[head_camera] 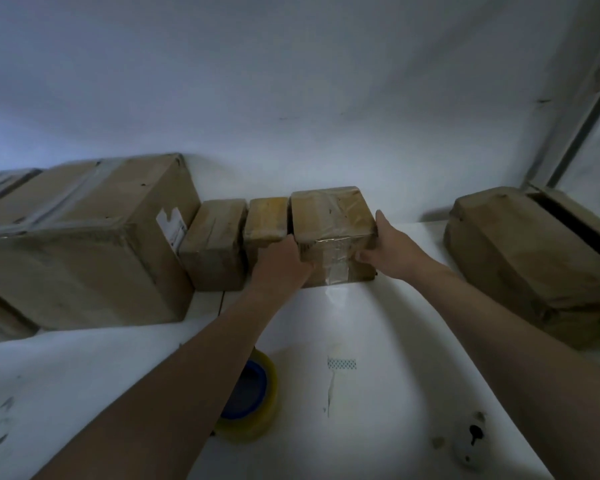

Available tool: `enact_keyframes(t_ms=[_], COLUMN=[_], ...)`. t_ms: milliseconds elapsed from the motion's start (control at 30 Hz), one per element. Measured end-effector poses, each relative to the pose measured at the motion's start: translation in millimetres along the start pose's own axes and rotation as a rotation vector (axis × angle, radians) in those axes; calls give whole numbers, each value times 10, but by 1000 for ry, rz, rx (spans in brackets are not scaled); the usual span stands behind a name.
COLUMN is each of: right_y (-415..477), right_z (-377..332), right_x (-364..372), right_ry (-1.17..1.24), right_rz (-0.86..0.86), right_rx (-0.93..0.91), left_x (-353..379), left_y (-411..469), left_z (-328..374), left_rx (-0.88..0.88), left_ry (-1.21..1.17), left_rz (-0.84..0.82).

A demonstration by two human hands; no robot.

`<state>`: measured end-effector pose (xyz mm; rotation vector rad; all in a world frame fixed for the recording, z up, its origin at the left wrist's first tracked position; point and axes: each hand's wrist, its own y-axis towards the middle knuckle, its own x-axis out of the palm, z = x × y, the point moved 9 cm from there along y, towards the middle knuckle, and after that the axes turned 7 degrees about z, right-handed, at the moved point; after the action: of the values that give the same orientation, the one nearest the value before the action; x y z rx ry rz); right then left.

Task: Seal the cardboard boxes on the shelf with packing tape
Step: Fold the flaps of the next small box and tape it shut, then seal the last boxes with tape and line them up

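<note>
A small cardboard box [329,216] with clear tape across its top and front stands on the white shelf [378,327] against the wall. My left hand [283,261] grips its left front corner, fingers curled round the edge. My right hand [390,249] holds its right side, thumb on the front face. A roll of clear packing tape [257,400] with a blue core lies on the shelf near me, partly hidden under my left forearm.
Two small boxes [219,240] [265,220] stand just left of the held one, then a large box [90,244]. A box with an open flap [534,251] sits at the right. A scrap of tape [342,363] sticks to the shelf.
</note>
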<state>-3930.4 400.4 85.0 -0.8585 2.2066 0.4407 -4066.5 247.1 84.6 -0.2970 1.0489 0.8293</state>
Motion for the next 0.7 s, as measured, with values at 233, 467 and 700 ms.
enact_keyframes(t_ms=[233,467,700], right_y=[-540,-1034,-1234], right_z=[4,59,408], right_x=[-555,-1294,-2064], right_ry=[-116,-216,-592], right_rz=[37,141,381], right_rx=[2,-34,-43], left_x=[-235,-347,-123], left_y=[-247,-572,-853], left_z=[291,1027,1762], left_rx=[41,145,256], left_ry=[142,124,74], left_rz=[33,51,-68])
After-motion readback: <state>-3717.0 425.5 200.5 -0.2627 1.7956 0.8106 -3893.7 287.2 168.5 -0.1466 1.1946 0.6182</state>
